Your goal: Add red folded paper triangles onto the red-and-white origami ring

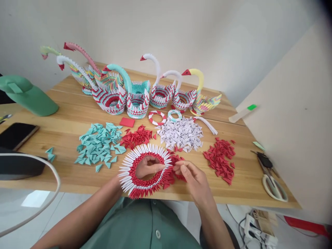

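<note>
The person is wearing a green shirt (129, 228), which is filling the lower centre of the frame. A dark vertical front edge (151, 223) is running down near its middle. Beside this edge, a round pale button (158, 234) is showing towards the bottom of the frame, and another is appearing higher up. The cloth is looking plain, with soft folds. Both forearms are showing bare.

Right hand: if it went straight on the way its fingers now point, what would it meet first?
Probably the right-hand side of the round red-and-white folded-paper ring held by the left hand, though depth is unclear between the right hand and the ring.
</note>
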`<state>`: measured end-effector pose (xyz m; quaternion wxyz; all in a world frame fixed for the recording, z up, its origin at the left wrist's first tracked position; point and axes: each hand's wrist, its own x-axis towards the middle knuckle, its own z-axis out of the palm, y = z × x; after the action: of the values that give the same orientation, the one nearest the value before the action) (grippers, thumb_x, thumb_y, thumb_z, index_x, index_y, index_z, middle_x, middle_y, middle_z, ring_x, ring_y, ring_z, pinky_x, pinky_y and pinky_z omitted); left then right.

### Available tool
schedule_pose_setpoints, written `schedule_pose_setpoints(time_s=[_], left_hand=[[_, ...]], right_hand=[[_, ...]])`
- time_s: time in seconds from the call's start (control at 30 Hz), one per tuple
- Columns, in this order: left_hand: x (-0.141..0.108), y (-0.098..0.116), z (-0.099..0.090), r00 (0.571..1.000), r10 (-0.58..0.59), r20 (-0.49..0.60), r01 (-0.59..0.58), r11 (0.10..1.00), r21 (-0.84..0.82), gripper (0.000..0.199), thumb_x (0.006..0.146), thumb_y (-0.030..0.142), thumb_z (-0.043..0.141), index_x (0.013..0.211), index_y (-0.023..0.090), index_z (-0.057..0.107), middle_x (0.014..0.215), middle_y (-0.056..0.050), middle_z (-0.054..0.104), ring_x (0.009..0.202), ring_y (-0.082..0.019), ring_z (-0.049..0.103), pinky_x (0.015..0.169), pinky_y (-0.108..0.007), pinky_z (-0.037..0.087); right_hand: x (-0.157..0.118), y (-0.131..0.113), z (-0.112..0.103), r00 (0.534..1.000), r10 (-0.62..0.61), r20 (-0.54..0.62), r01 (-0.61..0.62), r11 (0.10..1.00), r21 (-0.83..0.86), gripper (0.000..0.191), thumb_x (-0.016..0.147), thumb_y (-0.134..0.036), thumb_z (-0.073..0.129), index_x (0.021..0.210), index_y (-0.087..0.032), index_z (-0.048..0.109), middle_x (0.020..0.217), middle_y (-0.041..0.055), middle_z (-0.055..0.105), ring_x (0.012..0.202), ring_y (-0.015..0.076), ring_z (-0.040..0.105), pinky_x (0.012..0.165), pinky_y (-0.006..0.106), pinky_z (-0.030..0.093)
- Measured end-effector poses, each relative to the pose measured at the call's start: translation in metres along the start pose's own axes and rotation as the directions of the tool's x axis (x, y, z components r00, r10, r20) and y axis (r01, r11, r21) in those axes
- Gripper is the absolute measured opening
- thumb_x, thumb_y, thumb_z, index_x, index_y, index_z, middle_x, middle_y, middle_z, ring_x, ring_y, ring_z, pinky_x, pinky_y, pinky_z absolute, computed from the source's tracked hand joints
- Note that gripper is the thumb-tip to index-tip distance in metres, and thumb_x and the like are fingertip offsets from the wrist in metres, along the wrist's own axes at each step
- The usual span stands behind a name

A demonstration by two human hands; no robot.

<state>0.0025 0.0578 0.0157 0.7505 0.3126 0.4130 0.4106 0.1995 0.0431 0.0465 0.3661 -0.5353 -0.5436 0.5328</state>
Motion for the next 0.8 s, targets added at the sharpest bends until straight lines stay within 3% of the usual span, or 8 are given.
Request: schedule_pose_setpoints(time_s=[0.1,0.27,0.5,0.7,0.8], left_hand=[[-0.001,0.003,0.001,0.999,-0.036,0.006,0.036,0.999,0.015,0.043,0.044,0.043,0.088,0.058,0.012,0.063,0.055,0.002,0.059,0.057,-0.010,0.049,0.059,-0.024,0.036],[0.000,0.002,0.004,0.998,-0.055,-0.028,0.054,0.998,-0.029,0.047,0.035,0.043,0.090,0.056,0.011,0.063,0.055,0.002,0.061,0.057,-0.010,0.051,0.061,-0.024,0.037],[0.001,-0.002,0.000,0.997,-0.015,0.069,0.015,1.000,-0.004,0.043,0.045,0.043,0.087,0.061,0.011,0.062,0.057,0.001,0.060,0.056,-0.011,0.051,0.058,-0.025,0.036],[0.011,-0.011,-0.006,0.996,0.044,0.072,-0.051,0.994,0.092,0.051,0.049,0.056,0.082,0.056,0.014,0.054,0.042,0.005,0.045,0.040,-0.006,0.036,0.043,-0.023,0.022],[0.014,-0.011,-0.009,0.993,0.060,0.097,-0.073,0.987,0.141,0.053,0.053,0.060,0.079,0.053,0.016,0.050,0.037,0.006,0.039,0.035,-0.005,0.031,0.040,-0.022,0.016]], right_hand=[[-0.002,-0.003,0.001,0.995,0.014,0.101,-0.007,0.997,-0.074,0.028,0.085,-0.046,0.061,0.093,-0.020,0.068,0.079,0.0028,0.068,0.075,0.0180,0.061,0.069,0.027,0.049],[0.001,-0.006,0.008,0.992,0.006,0.128,0.006,0.995,-0.099,0.025,0.084,-0.042,0.061,0.078,-0.018,0.064,0.068,-0.0011,0.058,0.064,0.0135,0.052,0.060,0.024,0.042],[0.007,-0.013,0.005,0.983,-0.005,0.182,0.027,0.993,-0.117,0.022,0.083,-0.038,0.063,0.075,-0.018,0.063,0.066,-0.0028,0.054,0.061,0.0113,0.047,0.057,0.023,0.038],[0.009,-0.006,0.014,0.991,-0.042,0.125,0.056,0.992,-0.110,0.024,0.085,-0.040,0.060,0.075,-0.018,0.061,0.066,-0.0019,0.056,0.061,0.0126,0.050,0.057,0.023,0.039],[0.006,0.005,0.013,0.995,-0.101,0.025,0.101,0.995,-0.018,0.030,0.090,-0.045,0.052,0.084,-0.018,0.064,0.071,0.0010,0.062,0.065,0.0147,0.055,0.061,0.025,0.044]])
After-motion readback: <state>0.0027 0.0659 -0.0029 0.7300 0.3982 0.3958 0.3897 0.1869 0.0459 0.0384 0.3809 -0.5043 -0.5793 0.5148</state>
